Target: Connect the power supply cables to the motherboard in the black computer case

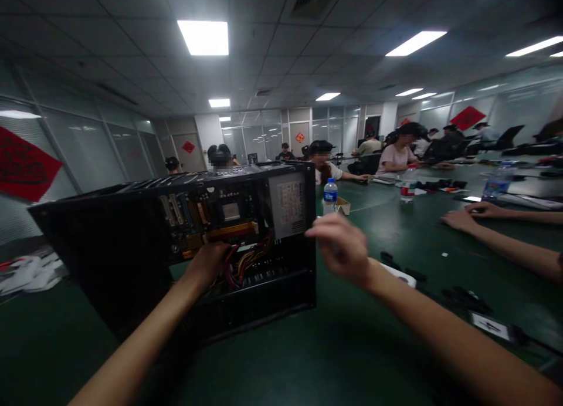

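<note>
An open black computer case (pixel 109 242) stands on the green table (pixel 343 347), its inside facing me. It shows a motherboard (pixel 211 215), a grey power supply (pixel 288 205) and a bundle of red and yellow cables (pixel 246 262). My left hand (pixel 206 264) reaches inside the case, fingers curled in among the cables; what they grip is hidden. My right hand (pixel 341 247) hovers by the case's right edge, blurred by motion, fingers loosely bent with nothing seen in them.
A water bottle (pixel 329 196) and a small cardboard box (pixel 343 205) stand behind the case. Black small parts (pixel 461 297) and a white card (pixel 490 325) lie to the right. Another person's hands (pixel 466 215) rest on the table at right. Several people sit farther back.
</note>
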